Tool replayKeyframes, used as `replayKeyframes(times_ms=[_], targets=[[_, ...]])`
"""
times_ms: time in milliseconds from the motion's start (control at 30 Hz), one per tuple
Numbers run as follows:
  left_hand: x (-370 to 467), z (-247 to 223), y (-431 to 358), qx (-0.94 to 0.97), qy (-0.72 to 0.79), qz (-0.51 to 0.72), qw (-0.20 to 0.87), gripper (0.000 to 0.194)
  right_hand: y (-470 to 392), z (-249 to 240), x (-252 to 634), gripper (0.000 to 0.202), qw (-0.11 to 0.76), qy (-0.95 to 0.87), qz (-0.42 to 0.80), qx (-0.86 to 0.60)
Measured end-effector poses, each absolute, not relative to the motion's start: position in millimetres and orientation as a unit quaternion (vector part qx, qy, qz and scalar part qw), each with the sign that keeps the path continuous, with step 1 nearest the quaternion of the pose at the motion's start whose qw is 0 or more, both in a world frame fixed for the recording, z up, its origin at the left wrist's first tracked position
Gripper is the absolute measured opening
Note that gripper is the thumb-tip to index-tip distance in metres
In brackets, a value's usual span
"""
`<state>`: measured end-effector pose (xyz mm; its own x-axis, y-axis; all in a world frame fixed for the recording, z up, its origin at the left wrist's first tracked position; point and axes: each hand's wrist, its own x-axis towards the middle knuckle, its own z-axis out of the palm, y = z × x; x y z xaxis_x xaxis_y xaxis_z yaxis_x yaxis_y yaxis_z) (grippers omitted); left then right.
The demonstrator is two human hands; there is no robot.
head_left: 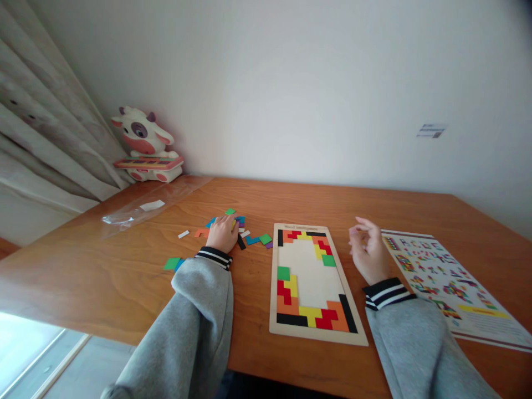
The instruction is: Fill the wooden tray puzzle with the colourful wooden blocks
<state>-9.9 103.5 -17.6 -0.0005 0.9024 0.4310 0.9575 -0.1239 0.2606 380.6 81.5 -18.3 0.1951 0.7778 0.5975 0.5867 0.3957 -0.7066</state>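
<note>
My left hand (223, 233) rests palm down on a pile of small coloured puzzle pieces left of the board; its fingertips curl over them and a yellow piece shows at them, but the grip is unclear. My right hand (368, 249) hovers just right of the board, fingers loosely bent and apart, holding nothing. Between the hands lies a wooden puzzle board (272, 288), with red, orange, yellow, black and green pieces along its inner edges and a bare middle. A green piece (265, 239) and a blue one (252, 240) lie between the pile and the board.
A printed pattern sheet (449, 277) lies at the right. Toward the back left are a clear plastic bag (166, 197) and a cow-shaped toy keyboard (149, 163). Another green piece (172, 264) sits beside my left sleeve. The wooden table (257, 354) ends near my body.
</note>
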Motion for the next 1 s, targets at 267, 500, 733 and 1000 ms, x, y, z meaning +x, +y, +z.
replayKeyframes(times_ms=[267,500,733,1000], targets=[[-14.8,-17.9,108.7,-0.72,-0.646,-0.254,0.023,0.032,79.6,-14.4,377.6,0.04,0.542,-0.631,0.105,-0.545],[-12.0,-6.9,105.1,-0.731,-0.638,-0.24,-0.019,0.036,77.8,-9.9,374.8,0.037,0.539,-0.638,0.093,-0.542],[-29.6,2.2,98.6,-0.773,-0.594,-0.223,-0.006,0.032,77.2,-8.6,374.2,0.034,0.534,-0.644,0.089,-0.541],[-43.4,-4.3,95.8,-0.813,-0.551,-0.182,0.032,0.048,77.7,-6.7,373.2,0.031,0.532,-0.654,0.08,-0.532]])
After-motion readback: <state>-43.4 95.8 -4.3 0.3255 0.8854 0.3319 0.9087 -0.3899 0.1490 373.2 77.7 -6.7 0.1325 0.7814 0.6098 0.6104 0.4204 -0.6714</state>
